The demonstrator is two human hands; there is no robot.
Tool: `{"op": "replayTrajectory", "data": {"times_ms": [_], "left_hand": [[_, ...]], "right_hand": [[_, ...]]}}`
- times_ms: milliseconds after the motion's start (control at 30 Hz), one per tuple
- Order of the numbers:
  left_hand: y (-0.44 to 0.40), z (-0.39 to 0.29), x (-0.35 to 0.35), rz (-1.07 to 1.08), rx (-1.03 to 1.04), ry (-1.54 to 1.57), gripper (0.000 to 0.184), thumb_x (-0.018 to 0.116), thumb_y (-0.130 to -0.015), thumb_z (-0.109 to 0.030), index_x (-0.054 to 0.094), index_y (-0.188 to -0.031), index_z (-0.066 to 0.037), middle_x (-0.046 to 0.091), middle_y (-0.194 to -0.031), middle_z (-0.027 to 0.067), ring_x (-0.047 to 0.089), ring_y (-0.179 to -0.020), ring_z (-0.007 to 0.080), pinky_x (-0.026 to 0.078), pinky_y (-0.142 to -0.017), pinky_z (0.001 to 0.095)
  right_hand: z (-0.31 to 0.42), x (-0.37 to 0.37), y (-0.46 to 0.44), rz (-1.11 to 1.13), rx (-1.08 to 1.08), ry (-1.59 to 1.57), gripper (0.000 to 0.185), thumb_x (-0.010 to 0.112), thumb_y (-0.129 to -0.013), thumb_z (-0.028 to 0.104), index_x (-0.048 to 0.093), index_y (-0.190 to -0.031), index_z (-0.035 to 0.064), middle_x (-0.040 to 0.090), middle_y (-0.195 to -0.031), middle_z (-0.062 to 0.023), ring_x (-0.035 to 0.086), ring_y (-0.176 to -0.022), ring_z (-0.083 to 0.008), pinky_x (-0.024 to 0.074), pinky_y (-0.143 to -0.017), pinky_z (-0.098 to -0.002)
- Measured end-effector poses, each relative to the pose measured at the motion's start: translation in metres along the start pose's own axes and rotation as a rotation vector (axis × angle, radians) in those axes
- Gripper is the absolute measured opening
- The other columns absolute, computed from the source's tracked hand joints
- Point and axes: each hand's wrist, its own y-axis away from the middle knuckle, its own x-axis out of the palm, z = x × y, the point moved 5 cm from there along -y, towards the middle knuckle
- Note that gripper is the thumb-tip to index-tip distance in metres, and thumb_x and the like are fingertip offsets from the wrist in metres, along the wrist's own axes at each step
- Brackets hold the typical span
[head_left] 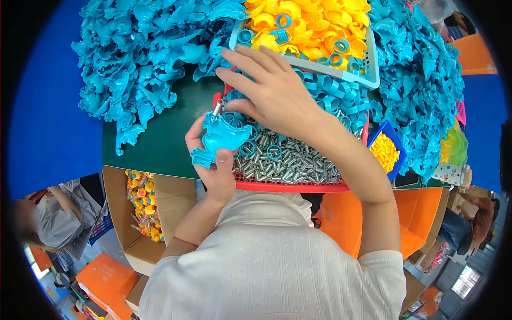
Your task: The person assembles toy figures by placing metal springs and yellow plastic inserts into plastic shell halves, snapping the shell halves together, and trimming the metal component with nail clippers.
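Observation:
My left hand (217,173) is closed on a blue plastic shell half (224,136), its hollow side facing up. A small silver metal tube (217,108) stands at the upper end of this shell. My right hand (274,90) is just above and right of it, palm down with fingers stretched out, and I see nothing in its grip. Below that hand is a red basket (298,188) holding many silver metal tubes (298,165) and blue plastic rings (333,88).
Large heaps of blue shell pieces (128,64) (410,90) lie left and right on the green table (138,144). Behind the red basket is a grey basket (368,77) of yellow pieces (309,26). A blue tray (396,170) holds small yellow parts. Cardboard box (170,197) at lower left; people sit nearby.

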Motion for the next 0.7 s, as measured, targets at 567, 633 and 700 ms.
{"op": "replayTrajectory", "data": {"times_ms": [567,633,700], "left_hand": [[-0.002,-0.003,0.001,-0.009,0.056,-0.088,0.072,0.06,-0.081,-0.045,0.031,-0.124,0.005,0.042,-0.115,0.0115,0.046,-0.099,0.0143,0.04,-0.083,0.0274],[-0.002,-0.007,0.005,-0.005,0.094,-0.105,0.072,0.061,-0.08,-0.043,0.031,-0.124,0.005,0.042,-0.115,0.0114,0.046,-0.098,0.0145,0.04,-0.082,0.0273],[-0.001,-0.015,0.011,0.005,0.102,-0.096,0.073,0.064,-0.079,-0.04,0.03,-0.125,0.005,0.042,-0.117,0.0126,0.047,-0.101,0.0166,0.041,-0.083,0.0281]], "right_hand": [[0.019,-0.041,0.072,0.174,0.085,-0.121,0.048,0.068,-0.064,0.002,0.056,-0.11,0.009,0.051,-0.121,-0.0088,0.048,-0.113,-0.0265,0.0401,-0.093,-0.0404],[0.007,-0.064,0.083,0.119,0.169,-0.093,0.045,0.067,-0.066,0.0,0.057,-0.109,0.0075,0.052,-0.12,-0.0099,0.049,-0.111,-0.0264,0.0415,-0.091,-0.0384],[-0.007,-0.091,0.099,0.022,0.347,-0.031,0.037,0.064,-0.07,-0.003,0.058,-0.105,0.0045,0.055,-0.116,-0.0115,0.053,-0.107,-0.0255,0.0431,-0.087,-0.0344]]}}
